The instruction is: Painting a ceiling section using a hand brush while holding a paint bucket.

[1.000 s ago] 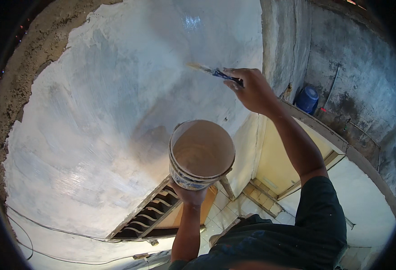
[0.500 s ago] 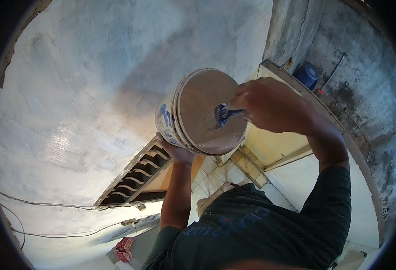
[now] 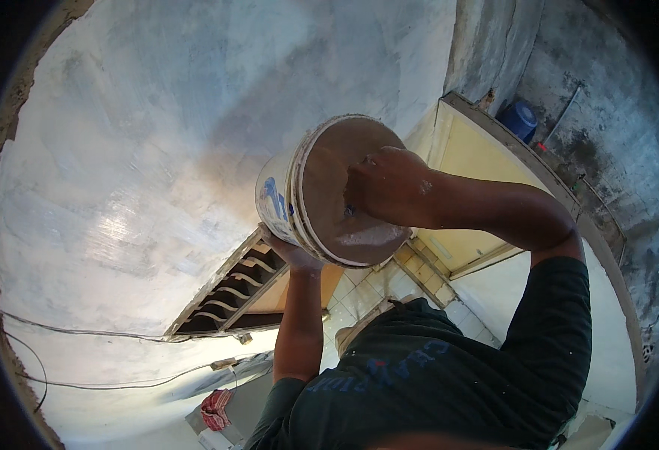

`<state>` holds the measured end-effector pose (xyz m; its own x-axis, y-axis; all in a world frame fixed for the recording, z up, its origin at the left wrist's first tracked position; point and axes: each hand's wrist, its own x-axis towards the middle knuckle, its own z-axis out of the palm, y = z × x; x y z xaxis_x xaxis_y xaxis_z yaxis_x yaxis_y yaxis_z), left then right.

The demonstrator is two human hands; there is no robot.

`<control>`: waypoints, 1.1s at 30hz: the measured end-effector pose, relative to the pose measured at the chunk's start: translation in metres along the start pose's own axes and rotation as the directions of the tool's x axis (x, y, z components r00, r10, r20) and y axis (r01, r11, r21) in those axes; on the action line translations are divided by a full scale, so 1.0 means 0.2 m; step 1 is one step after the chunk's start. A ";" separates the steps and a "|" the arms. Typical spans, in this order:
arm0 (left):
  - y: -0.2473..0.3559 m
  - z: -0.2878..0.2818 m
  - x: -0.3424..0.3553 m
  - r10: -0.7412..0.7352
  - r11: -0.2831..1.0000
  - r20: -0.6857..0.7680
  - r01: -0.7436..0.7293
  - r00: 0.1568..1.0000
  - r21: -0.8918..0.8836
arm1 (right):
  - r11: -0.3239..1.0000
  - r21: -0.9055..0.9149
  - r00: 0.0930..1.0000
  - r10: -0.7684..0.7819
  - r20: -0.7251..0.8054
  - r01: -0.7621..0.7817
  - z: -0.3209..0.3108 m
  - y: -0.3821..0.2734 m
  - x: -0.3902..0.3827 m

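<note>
A white plastic bucket (image 3: pixel 275 196) with blue markings hangs tilted in front of me, its wide mouth turned up toward the view. Greyish-brown liquid (image 3: pixel 329 161), like thinned paint, fills much of it. My left hand (image 3: pixel 293 253) supports the bucket from below at its near left side; the fingers are partly hidden behind it. Over the liquid, my right hand (image 3: pixel 389 184) is closed around a blue paintbrush (image 3: pixel 349 211). Only a small blue bit of the brush shows below the hand, and its tip is hidden at the liquid.
A large whitish wall (image 3: pixel 142 150) with wet-looking streaks rises ahead and left. Below it lie a slatted opening (image 3: pixel 228 296) and loose cables (image 3: pixel 97 330). At right are a yellow panel (image 3: pixel 472 165), a ledge, and a blue container (image 3: pixel 519 120). White floor tiles (image 3: pixel 356 296) show far beneath.
My right hand has moved left and down over the bucket, carrying the paintbrush deeper toward the liquid, so it is now mostly hidden. My left hand keeps its place under the bucket.
</note>
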<state>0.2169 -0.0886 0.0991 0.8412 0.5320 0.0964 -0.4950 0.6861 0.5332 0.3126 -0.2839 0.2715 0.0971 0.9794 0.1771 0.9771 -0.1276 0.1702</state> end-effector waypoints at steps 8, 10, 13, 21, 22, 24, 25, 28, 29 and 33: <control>0.06 0.03 0.01 0.064 0.998 0.070 -0.062 0.995 -0.028 | 0.985 0.105 0.981 0.118 0.153 -0.135 -0.14 0.08 0.07; 0.09 0.05 0.01 0.060 0.995 0.120 -0.051 0.991 -0.081 | 0.966 0.243 0.995 0.097 -0.013 -0.090 -0.17 0.18 0.06; 0.13 0.07 -0.01 -0.079 0.969 0.087 0.097 0.993 -0.228 | 0.812 0.580 0.962 0.209 -0.175 -0.071 -0.24 0.30 0.02; 0.17 0.09 -0.05 -0.187 0.920 0.164 0.231 0.969 -0.317 | 0.361 0.933 0.664 0.700 -0.263 -0.011 -0.47 0.65 0.01; 0.18 0.10 -0.06 -0.173 0.923 0.180 0.223 0.968 -0.314 | 0.468 0.883 0.605 0.694 -0.389 0.031 -0.51 0.70 0.05; 0.20 0.13 -0.05 -0.166 0.887 0.226 0.245 0.960 -0.391 | 0.714 0.694 0.551 0.617 -0.561 -0.093 -0.57 0.84 0.12; 0.21 0.12 -0.05 -0.160 0.910 0.192 0.220 0.968 -0.352 | 0.851 0.495 0.470 0.513 -0.718 -0.173 -0.59 0.89 0.19; 0.19 0.23 -0.01 -0.150 0.942 0.232 0.210 0.961 -0.261 | 0.892 0.249 0.380 0.394 -0.837 -0.378 -0.68 1.07 0.26; 0.19 0.26 0.00 -0.150 0.944 0.240 0.211 0.959 -0.253 | 0.861 0.234 0.384 0.425 -0.820 -0.453 -0.69 1.09 0.29; 0.17 0.31 0.03 -0.138 0.935 0.241 0.206 0.961 -0.289 | 0.735 0.204 0.487 0.604 -0.631 -0.646 -0.66 1.13 0.40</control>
<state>0.2189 -0.0924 0.1692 0.9287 0.2974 0.2214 -0.3522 0.8944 0.2758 0.5168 -0.2557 0.4515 0.5176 0.3013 0.8008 0.6943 -0.6949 -0.1874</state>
